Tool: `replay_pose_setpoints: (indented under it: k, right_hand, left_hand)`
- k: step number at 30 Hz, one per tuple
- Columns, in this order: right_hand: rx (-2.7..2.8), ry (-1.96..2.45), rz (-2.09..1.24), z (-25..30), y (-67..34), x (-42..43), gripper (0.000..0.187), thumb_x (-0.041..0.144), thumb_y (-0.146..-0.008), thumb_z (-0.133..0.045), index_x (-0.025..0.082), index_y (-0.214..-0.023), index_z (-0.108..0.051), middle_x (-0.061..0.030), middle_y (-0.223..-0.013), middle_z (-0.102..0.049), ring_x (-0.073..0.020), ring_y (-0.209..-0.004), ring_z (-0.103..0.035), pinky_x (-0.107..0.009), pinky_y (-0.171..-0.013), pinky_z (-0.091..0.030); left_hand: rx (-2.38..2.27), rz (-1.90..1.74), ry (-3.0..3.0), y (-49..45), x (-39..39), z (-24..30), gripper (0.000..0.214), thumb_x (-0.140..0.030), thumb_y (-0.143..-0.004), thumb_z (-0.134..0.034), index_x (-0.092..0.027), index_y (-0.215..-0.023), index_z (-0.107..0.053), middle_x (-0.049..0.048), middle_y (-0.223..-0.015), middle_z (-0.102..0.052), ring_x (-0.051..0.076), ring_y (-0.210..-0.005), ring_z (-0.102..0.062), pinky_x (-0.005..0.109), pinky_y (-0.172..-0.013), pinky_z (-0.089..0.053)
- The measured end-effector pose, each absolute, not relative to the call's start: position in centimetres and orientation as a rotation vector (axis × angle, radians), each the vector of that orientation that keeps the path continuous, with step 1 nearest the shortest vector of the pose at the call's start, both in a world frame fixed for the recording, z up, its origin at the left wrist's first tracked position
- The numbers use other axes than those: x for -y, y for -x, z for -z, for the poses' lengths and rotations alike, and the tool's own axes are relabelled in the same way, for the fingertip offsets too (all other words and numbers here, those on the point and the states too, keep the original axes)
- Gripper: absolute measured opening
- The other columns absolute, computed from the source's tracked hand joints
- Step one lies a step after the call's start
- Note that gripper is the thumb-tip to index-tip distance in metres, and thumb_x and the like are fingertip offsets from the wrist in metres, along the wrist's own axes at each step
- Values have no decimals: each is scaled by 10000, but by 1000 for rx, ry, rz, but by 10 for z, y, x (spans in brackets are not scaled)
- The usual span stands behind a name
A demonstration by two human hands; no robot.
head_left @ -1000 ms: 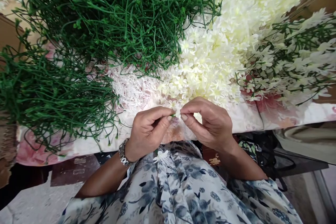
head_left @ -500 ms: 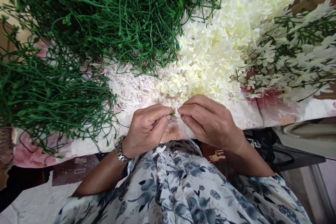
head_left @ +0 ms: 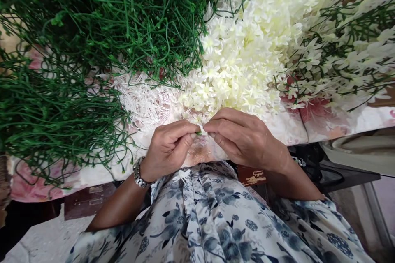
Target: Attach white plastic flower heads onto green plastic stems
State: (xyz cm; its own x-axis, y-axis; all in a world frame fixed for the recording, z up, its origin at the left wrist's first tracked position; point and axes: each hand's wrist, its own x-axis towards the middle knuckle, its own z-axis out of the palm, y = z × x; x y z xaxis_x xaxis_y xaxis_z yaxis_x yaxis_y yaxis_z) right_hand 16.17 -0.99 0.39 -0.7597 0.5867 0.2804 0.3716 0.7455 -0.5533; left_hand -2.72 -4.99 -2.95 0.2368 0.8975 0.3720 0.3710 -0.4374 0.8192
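— Where's the little white blossom (head_left: 202,128)?
— Between the 2 hands, touching a green stem tip (head_left: 198,133). The left hand (head_left: 168,150) pinches the stem, and the right hand (head_left: 247,139) pinches the blossom.
— Around them?
— Cream blossoms (head_left: 247,57) are heaped just beyond the fingertips. Bare green stems (head_left: 108,20) lie beyond the left hand, on a floral cloth (head_left: 339,121).

— What kind of place is this looking like?
— A fake-flower making place. Heaps of green plastic stems (head_left: 101,20) are lying beside white fake flowers (head_left: 247,49) on a flowery cloth (head_left: 311,129).
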Motion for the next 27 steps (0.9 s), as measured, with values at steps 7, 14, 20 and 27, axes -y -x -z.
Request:
replay_pose_setpoints:
  k: [7,14,20,27]
  right_hand:
    - [2550,710,-555,-4,-162,9,163,112,-850,-456,88,-838,-617,-91,-800,-599,-142,-748,-562,-265,-658,-490]
    - [2556,676,-451,-3,-161,11,149,146,-853,-478,105,-807,-614,-68,-743,-598,-136,-704,-535,-264,-640,-473]
    - [2575,685,-381,-6,-160,13,165,173,-871,-454,115,-811,-596,-48,-686,-568,-137,-684,-517,-269,-635,-461]
    - [2640,712,-342,-1,-159,15,177,157,-872,-421,130,-777,-568,-57,-715,-550,-156,-721,-511,-287,-651,-463]
  left_hand:
    - [-1156,-1138,-1925,27,50,30,153,-29,-776,-528,-158,-829,-591,-22,-685,-608,54,-596,-550,155,-554,-429]
    - [-1118,-1146,-1918,28,50,31,162,-14,-762,-539,-153,-826,-592,-26,-676,-598,48,-603,-539,153,-574,-421]
    - [-1123,-1145,-1934,27,51,32,168,-25,-755,-542,-147,-849,-612,-22,-632,-540,60,-567,-492,175,-530,-400]
    - [-1241,-1092,-2131,25,52,30,126,-52,-762,-502,-135,-781,-595,-7,-604,-535,81,-554,-492,196,-513,-392]
